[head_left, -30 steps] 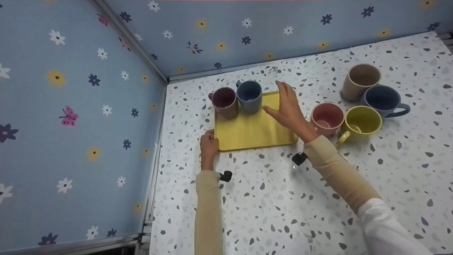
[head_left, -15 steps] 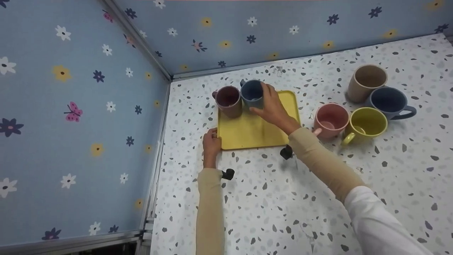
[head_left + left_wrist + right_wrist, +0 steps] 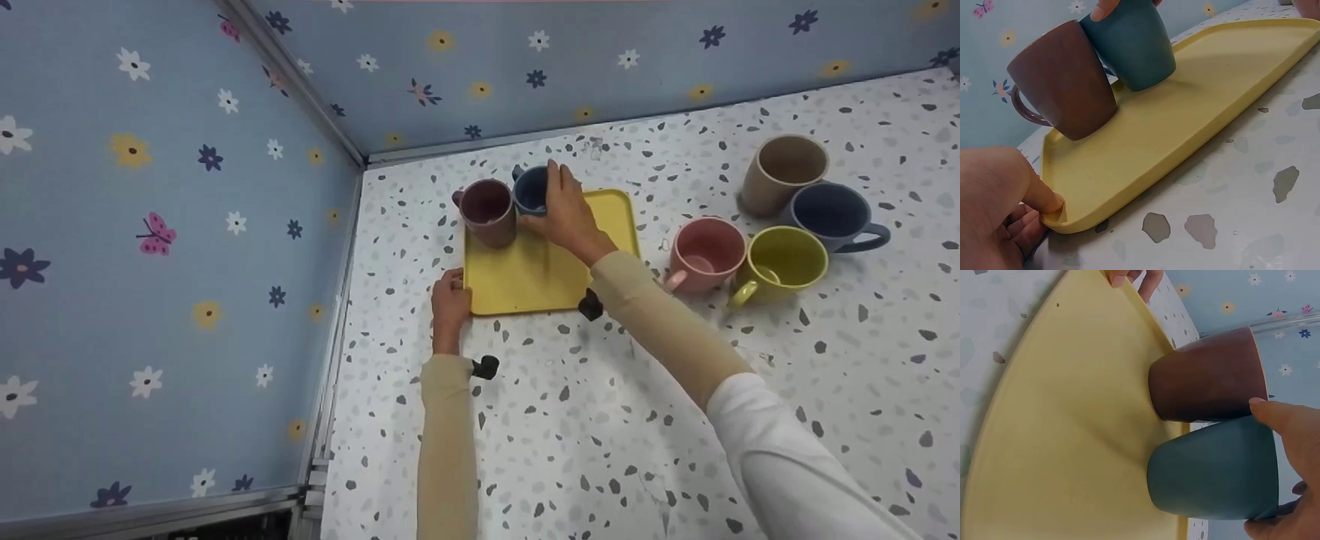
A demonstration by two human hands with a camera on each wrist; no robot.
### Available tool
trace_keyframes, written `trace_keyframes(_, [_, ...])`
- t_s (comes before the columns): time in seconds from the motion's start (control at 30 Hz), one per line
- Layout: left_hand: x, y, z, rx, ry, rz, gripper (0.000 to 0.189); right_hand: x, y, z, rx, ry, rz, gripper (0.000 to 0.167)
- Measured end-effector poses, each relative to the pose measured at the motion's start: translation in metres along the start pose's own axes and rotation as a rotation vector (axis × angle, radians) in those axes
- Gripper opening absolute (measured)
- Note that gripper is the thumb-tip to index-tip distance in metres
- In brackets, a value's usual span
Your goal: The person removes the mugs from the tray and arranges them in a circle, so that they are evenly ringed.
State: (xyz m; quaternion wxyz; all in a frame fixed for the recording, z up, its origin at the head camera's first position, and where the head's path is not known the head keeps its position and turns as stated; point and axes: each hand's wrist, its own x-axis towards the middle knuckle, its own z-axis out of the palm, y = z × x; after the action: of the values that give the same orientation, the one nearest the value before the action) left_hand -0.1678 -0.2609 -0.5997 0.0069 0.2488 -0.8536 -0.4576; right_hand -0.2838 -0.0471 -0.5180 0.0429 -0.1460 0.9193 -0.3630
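A yellow tray (image 3: 517,285) lies on the speckled table, a maroon mug (image 3: 491,225) and a blue mug (image 3: 531,192) standing side by side along its far left part. My left hand (image 3: 451,304) grips the tray's near left corner, thumb over the rim in the left wrist view and the other fingers outside it. My right hand (image 3: 568,214) holds the blue mug from the right near its top. In the right wrist view the thumb (image 3: 1269,413) lies at the rim between the two mugs, the fingers on the mug's other side.
Right of the tray stand a pink mug (image 3: 705,255), a yellow mug (image 3: 784,262), a dark blue mug (image 3: 832,214) and a beige mug (image 3: 784,172), grouped closely. Flowered blue panels (image 3: 187,262) wall off the left and back of the table.
My right hand has moved left from beside the blue mug and taken hold of it near the rim. The left hand has stayed on the tray corner.
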Motion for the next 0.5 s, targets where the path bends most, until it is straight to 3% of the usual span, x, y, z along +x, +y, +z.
trace_keyframes(0.13, [0.001,-0.002,0.002,0.005,0.0,-0.007,0.041,0.0,0.002,0.001,-0.005,0.027,0.009,0.102])
trace_keyframes(0.3, [0.0,-0.002,0.003,0.01,0.005,-0.006,0.041,-0.004,0.007,-0.001,0.029,0.067,-0.054,0.095])
trace_keyframes(0.5, [0.001,0.0,0.0,0.003,0.001,-0.013,0.041,-0.01,0.013,-0.013,0.1,0.018,-0.077,0.098])
